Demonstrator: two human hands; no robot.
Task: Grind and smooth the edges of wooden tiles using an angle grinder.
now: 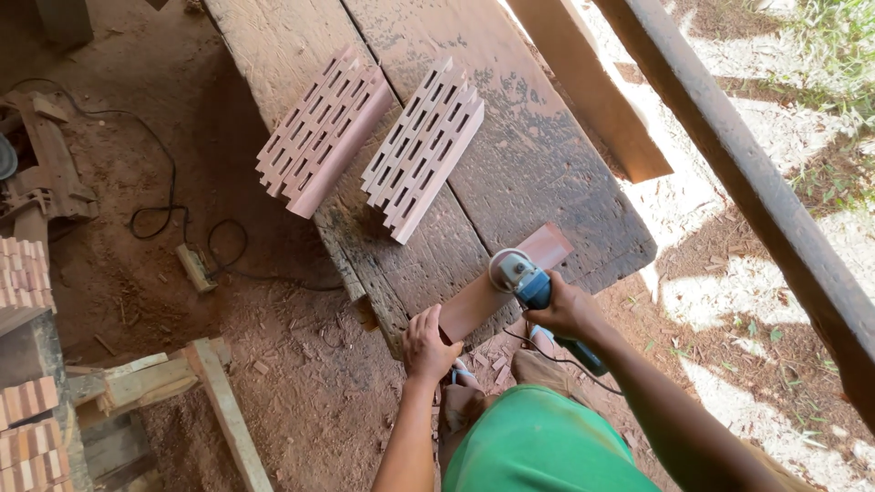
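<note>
A reddish board [497, 284] lies slantwise across the near end of the tabletop [538, 155], its lower end overhanging the edge. The left hand [428, 344] presses down on that lower end, fingers flat, grip closed on nothing. The right hand [567, 308] has its grip wrapped around a blue grinder [527, 281], whose disc rests on the board near its middle. A thin cord trails from the grinder toward the person's lap. Farther up the tabletop lie two slotted panels [378, 137], side by side and just apart. A cable [173, 223] loops over the dirt floor to the left.
</note>
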